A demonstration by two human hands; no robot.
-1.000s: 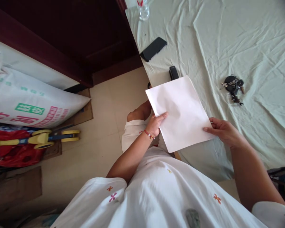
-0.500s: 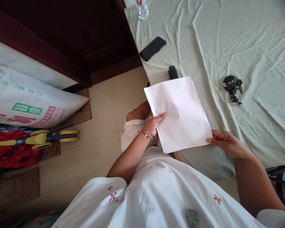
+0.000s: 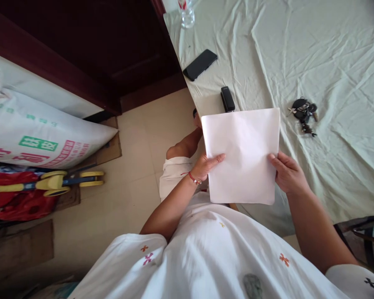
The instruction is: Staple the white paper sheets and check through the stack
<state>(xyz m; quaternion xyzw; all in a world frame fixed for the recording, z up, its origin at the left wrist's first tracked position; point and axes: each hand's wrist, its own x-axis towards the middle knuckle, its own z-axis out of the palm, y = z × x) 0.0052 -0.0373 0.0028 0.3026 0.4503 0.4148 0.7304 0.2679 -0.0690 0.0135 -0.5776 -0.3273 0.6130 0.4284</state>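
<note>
Over the near edge of the cloth-covered table (image 3: pixel 330 54), you've got a white sheet of paper (image 3: pixel 241 155) held up in both hands, so it sits half over the table and half over your lap. Your left hand (image 3: pixel 207 166) pinches the sheet's 9 o'clock edge, thumb on top, fingers tucked behind. Your right hand (image 3: pixel 286 172) clamps the 3 o'clock edge the same way. Both grips sit at about the same height on the lower half, so neither hand is really nearer. The sheet lies straight between them, long axis running 12 to 6 and squared up to you.

From the paper's top edge, a black stapler (image 3: pixel 227 99) pokes out at roughly 11 o'clock, its near end just about touching or slipping under the sheet; can't tell which. A bunch of keys (image 3: pixel 303 113) lies at 2 o'clock, apart from the paper. A dark phone (image 3: pixel 200 64) sits further off toward 11, near the table edge.

Hidden stuff: whether it's one sheet or several I can't make out, the fingers behind it don't show, and a clear bottle (image 3: pixel 187 12) at 12 o'clock is cut off by the frame.
</note>
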